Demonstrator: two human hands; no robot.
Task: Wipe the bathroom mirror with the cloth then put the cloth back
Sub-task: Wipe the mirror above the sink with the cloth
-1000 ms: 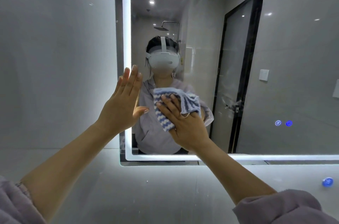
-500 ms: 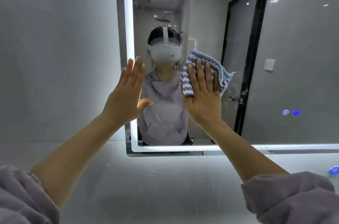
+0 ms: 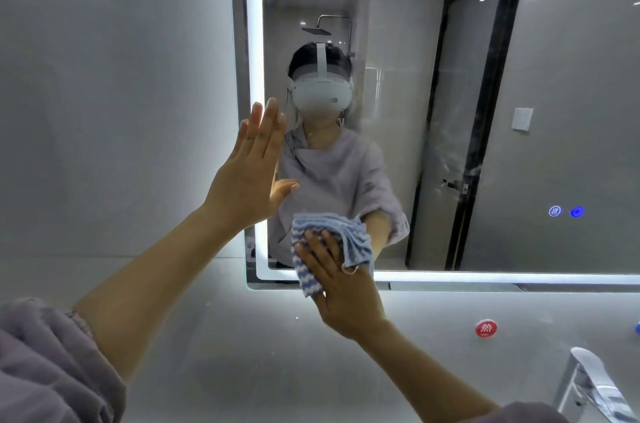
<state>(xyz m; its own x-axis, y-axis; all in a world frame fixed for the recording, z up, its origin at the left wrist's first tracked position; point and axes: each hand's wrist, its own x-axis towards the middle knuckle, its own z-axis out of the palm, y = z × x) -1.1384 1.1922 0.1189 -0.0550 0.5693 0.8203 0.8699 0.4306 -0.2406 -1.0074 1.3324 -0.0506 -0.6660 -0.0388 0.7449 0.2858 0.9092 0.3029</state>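
Head view, single frame.

Left hand: fingers straight and together, thumb out to the right. The palm lies flat against the bathroom mirror at its left edge, over the lit strip. It holds nothing.

Right hand: fingers straight and slightly spread, pressing the cloth flat onto the glass. No curl of the fingers round it. A fold of cloth sits beside my thumb; I cannot tell whether the thumb hooks it.

Cloth: blue with white zigzag stripes, bunched. It is at the mirror's lower left corner, below and right of my left hand. Its upper part lies on the glass, and its lower end crosses the bottom lit strip and hangs past the mirror's lower edge onto the wall.

Mirror surface: faint streaks show over the reflected dark-framed door. Two blue touch icons glow at the right, near the bottom edge. The reflection also shows a white headset, a lilac top and a shower head.

Surroundings: grey glossy wall tile left of and below the mirror. A round red sticker sits on the wall below the mirror, to the right. A chrome faucet is near, at the bottom right. Lilac sleeves are pushed up both forearms; the left sleeve is nearest.
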